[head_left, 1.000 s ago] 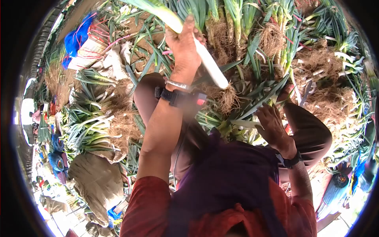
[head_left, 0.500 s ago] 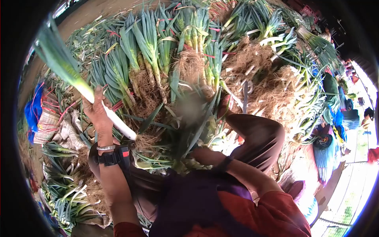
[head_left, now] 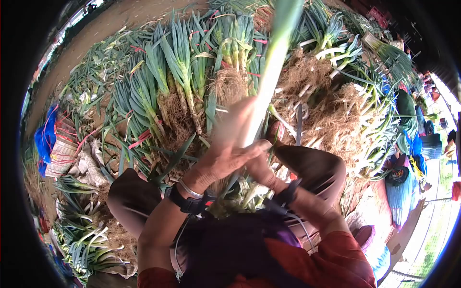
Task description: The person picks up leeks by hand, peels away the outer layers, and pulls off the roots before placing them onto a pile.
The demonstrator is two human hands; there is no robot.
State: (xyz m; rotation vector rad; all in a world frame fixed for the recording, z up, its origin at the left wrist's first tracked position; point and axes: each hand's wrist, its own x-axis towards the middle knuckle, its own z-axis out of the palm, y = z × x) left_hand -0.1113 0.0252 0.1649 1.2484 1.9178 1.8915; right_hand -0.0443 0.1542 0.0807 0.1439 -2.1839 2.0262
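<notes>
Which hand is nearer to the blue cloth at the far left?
Left. The left hand grips the leek on the side facing the blue cloth. The right hand holds the same leek lower and further right, farther from the cloth.

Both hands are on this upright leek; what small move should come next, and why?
Probably pull the outer layer down with the right hand while the left hand steadies the leek: it stands upright, both hands grip its pale lower stalk, and what look like leaf scraps lie below them.

Long leek (head_left: 269, 77), white-to-green stalk, upright, held above piles.
</notes>
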